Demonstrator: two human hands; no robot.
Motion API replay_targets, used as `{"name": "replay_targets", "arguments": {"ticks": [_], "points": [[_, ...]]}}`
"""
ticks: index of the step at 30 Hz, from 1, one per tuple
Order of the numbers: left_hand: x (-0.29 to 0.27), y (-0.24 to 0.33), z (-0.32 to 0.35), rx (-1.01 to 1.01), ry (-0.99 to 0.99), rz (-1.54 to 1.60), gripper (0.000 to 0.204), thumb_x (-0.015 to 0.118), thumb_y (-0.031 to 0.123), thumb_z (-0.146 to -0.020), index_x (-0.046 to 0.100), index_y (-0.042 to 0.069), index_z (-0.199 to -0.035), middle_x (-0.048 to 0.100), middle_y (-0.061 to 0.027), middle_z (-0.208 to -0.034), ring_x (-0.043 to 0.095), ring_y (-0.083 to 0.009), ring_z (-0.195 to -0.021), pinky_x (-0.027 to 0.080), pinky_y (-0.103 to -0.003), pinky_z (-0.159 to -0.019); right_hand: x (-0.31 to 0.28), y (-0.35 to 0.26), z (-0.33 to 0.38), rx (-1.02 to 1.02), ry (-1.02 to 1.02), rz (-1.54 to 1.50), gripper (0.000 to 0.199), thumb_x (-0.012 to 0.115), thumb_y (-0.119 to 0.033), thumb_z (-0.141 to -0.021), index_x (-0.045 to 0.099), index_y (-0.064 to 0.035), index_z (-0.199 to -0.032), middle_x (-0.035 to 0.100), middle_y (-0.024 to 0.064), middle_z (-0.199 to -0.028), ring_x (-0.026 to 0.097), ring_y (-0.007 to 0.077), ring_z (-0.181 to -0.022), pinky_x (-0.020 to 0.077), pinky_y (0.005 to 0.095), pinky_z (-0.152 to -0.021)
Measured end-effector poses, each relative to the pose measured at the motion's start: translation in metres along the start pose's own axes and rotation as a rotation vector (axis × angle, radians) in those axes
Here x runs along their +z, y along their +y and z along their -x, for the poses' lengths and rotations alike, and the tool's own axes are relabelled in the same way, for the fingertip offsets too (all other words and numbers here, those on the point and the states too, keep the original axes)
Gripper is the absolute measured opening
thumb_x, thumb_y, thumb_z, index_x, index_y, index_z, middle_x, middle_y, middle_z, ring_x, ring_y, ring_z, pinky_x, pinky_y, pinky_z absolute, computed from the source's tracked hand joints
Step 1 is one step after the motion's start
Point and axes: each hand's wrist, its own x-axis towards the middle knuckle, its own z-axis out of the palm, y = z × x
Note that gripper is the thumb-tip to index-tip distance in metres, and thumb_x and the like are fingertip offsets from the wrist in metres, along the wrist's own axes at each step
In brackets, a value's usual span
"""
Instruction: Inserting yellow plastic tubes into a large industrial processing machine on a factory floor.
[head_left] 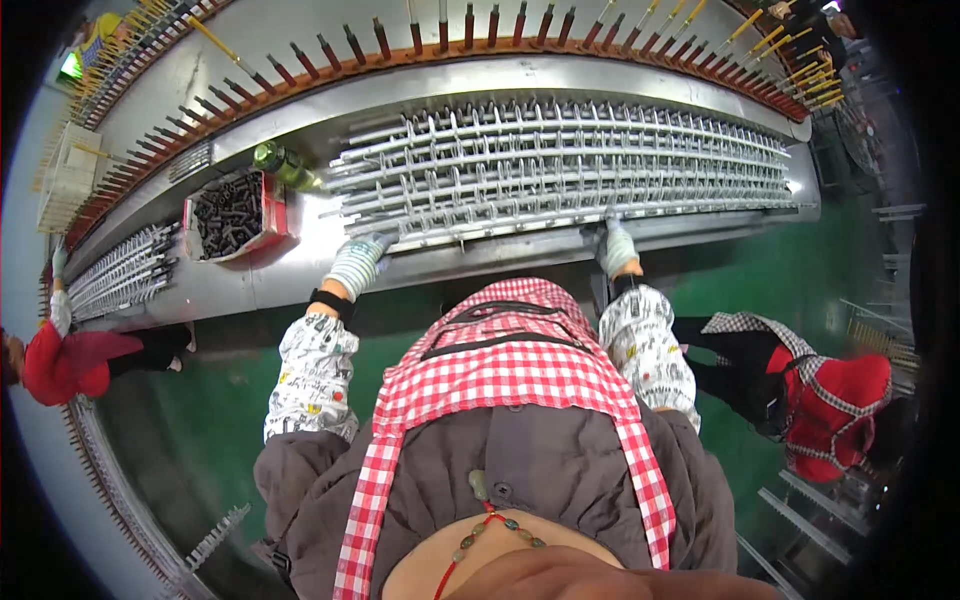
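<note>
Several long silvery metal bars with rows of short prongs lie side by side on the steel worktable. My left hand, in a striped grey-white glove, is closed at the left end of the nearest pronged metal bar. Farther right along that same bar, my right hand is gloved likewise, its thumb over the near edge and its other fingers mostly hidden below. Both hands grip the bar at the table's front edge.
Left of the bars stand a red-and-white box of small dark pieces and a green bottle. A curved conveyor with upright rods runs behind. Co-workers in red are at left and right; more pronged bars lie left.
</note>
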Motion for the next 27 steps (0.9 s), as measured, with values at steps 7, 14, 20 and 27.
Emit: {"name": "replay_targets", "arguments": {"ticks": [7, 14, 20, 27], "points": [[-0.111, 0.012, -0.048, -0.006, 0.271, 0.793, 0.043, 0.060, 0.017, -0.084, 0.048, 0.005, -0.123, 0.056, -0.0081, -0.110, 0.056, -0.0162, -0.091, 0.046, -0.028, -0.081, 0.031, -0.077, 0.113, 0.196, -0.487, 0.654, 0.042, 0.049, -0.043, -0.088, 0.055, -0.0032, -0.102, 0.064, 0.0105, -0.090, 0.062, 0.0167, -0.074, 0.0491, 0.0271, -0.060], [-0.165, -0.047, -0.231, -0.049, 0.827, 1.152, 0.050, 0.060, 0.018, -0.087, 0.038, 0.004, -0.130, 0.049, -0.0127, -0.121, 0.055, -0.0186, -0.097, 0.048, -0.029, -0.080, 0.113, -0.245, 0.102, -0.267, -0.809, 0.788, 0.051, 0.047, -0.041, -0.088, 0.053, 0.0020, -0.114, 0.063, 0.0095, -0.097, 0.061, 0.0138, -0.075, 0.0489, 0.0240, -0.063], [-0.196, -0.090, -0.274, -0.202, 0.906, 1.056, 0.030, 0.054, 0.014, -0.090, 0.049, 0.006, -0.118, 0.059, -0.0077, -0.092, 0.050, -0.0103, -0.062, 0.043, -0.023, -0.055, 0.178, -0.313, 0.004, -0.609, -0.399, 0.609, 0.047, 0.054, -0.040, -0.087, 0.053, -0.0033, -0.117, 0.060, 0.0087, -0.104, 0.060, 0.0145, -0.075, 0.0474, 0.0243, -0.061], [-0.215, -0.031, -0.259, -0.256, 1.443, 1.108, 0.028, 0.058, 0.023, -0.088, 0.053, 0.002, -0.108, 0.056, -0.0050, -0.079, 0.047, -0.0070, -0.057, 0.040, -0.019, -0.049, 0.262, -0.330, -0.102, -0.940, -0.387, 0.644, 0.042, 0.053, -0.030, -0.083, 0.055, -0.0013, -0.113, 0.063, 0.0206, -0.089, 0.063, 0.0277, -0.076, 0.0490, 0.0351, -0.076]]}}
